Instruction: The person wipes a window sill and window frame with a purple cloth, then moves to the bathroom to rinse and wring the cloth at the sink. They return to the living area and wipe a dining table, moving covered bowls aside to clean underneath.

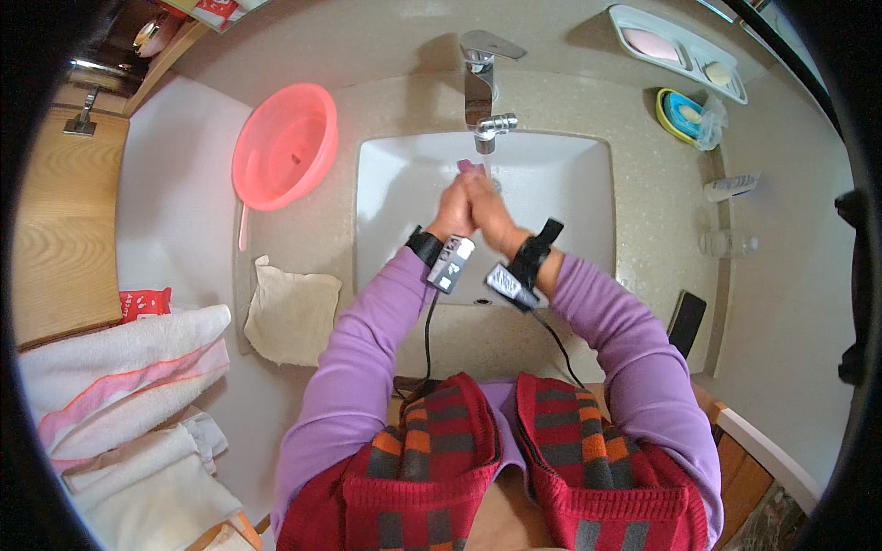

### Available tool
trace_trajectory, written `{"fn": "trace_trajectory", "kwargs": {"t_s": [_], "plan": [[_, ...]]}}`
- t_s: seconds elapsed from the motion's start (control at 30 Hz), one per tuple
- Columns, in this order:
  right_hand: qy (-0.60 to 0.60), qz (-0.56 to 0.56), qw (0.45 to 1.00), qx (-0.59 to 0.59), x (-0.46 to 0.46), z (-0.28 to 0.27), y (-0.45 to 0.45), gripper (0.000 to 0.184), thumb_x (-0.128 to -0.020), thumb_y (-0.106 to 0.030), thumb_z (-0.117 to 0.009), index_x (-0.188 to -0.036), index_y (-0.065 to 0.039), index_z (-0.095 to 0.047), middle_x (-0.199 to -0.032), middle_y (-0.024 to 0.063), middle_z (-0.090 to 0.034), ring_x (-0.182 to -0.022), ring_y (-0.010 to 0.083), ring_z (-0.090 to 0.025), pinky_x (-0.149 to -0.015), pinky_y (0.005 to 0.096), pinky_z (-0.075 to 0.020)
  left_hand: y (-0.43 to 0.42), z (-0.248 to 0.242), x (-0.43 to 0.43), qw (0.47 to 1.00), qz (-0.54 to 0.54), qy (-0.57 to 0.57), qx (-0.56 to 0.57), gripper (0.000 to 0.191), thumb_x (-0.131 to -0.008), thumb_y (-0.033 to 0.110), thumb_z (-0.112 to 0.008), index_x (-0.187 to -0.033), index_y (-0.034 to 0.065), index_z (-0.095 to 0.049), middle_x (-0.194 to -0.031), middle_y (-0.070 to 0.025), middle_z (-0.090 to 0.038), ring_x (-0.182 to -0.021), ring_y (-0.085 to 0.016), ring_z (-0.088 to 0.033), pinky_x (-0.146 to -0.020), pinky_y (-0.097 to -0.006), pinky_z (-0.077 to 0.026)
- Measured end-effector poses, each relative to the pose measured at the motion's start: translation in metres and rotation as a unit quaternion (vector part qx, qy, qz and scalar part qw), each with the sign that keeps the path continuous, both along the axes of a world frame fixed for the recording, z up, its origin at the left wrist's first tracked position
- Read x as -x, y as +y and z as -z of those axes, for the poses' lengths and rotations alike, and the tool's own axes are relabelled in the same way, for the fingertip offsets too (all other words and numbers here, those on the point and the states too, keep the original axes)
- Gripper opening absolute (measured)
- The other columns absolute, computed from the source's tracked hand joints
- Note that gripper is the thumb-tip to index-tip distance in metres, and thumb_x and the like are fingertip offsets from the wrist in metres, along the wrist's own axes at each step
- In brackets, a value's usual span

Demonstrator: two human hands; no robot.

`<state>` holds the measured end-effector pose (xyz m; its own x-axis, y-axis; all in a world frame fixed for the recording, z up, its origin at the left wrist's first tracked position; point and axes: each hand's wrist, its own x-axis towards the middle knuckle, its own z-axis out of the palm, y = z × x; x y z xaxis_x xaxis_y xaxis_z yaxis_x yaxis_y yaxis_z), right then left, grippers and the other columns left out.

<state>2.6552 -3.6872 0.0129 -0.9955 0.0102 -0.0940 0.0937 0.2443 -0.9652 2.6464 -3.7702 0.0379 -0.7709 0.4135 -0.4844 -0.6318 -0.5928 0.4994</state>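
My left hand [453, 210] and my right hand [488, 205] are pressed together over the white sink basin [572, 200]. A small pink-purple item [470, 166], perhaps cloth, pokes out beyond the fingers; most of it is hidden between the hands. Just above them stands a chrome faucet [479, 96] with a swivel spout end [495, 125]. A thin stream of water [487, 165] runs down close to my fingers. Each wrist carries a black strap with a small cabled device.
Left of the basin are a pink plastic bowl [282, 148] and a cream cloth [293, 313]. Towels [138, 372] hang at far left. Along the right side are a soap tray [679, 52], a blue-and-yellow soap dish [682, 118], a tube [732, 186], a clear bottle [727, 243] and a phone [687, 324].
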Motion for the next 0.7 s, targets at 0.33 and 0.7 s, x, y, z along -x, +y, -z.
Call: {"fn": "trace_trajectory", "kwargs": {"t_s": [0.33, 0.7], "plan": [[-0.045, 0.067, 0.997, 0.013, 0.001, -0.029, 0.004, 0.053, -0.094, -0.036, -0.034, -0.130, 0.003, -0.034, -0.126, 0.0216, -0.043, -0.116, 0.0274, -0.041, -0.097, 0.0316, -0.0317, 0.002, -0.006, 0.000, 1.000, -0.003, 0.016, -0.019, 0.028, -0.094, 0.031, -0.038, -0.101, 0.0054, -0.049, -0.097, -0.0082, -0.055, -0.089, -0.019, -0.054, -0.082, -0.0349, -0.045], [-0.141, 0.146, 0.959, 0.200, 0.004, -0.005, 0.007, 0.042, -0.092, -0.028, -0.038, -0.118, 0.004, -0.045, -0.111, 0.0198, -0.052, -0.100, 0.0271, -0.048, -0.087, 0.0359, -0.0387, 0.001, 0.008, -0.001, 0.999, 0.017, 0.012, 0.031, 0.023, -0.090, 0.022, -0.043, -0.104, 0.0055, -0.050, -0.095, -0.0065, -0.056, -0.087, -0.016, -0.055, -0.080, -0.0329, -0.046]]}}
